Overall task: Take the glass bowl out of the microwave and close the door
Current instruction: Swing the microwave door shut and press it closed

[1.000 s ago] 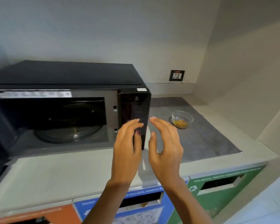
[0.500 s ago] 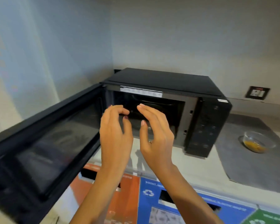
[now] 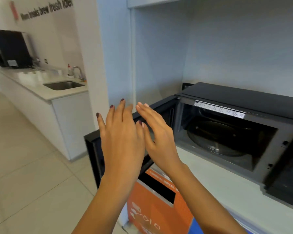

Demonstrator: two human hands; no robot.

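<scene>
The black microwave [image 3: 243, 102] stands on a pale counter [image 3: 218, 179] with its door [image 3: 93, 147] swung wide open to the left. Inside, only the glass turntable [image 3: 215, 137] shows; the cavity holds no bowl. The glass bowl is out of view. My left hand [image 3: 120, 137] is flat with fingers spread, in front of the door's outer end. My right hand [image 3: 157, 134] is beside it, fingers extended, over the door's inner face. Neither hand holds anything. Whether they touch the door I cannot tell.
Under the counter are recycling bins, an orange one [image 3: 156, 206] with a dark slot. To the left a white wall [image 3: 112, 65] divides off a long counter with a sink [image 3: 64, 85], a tap and a black machine [image 3: 10, 48]. Tiled floor lies at lower left.
The view has swung left, from the control panel and bowl on the grey mat to the open door. Both hands moved left with it and flattened out at the door.
</scene>
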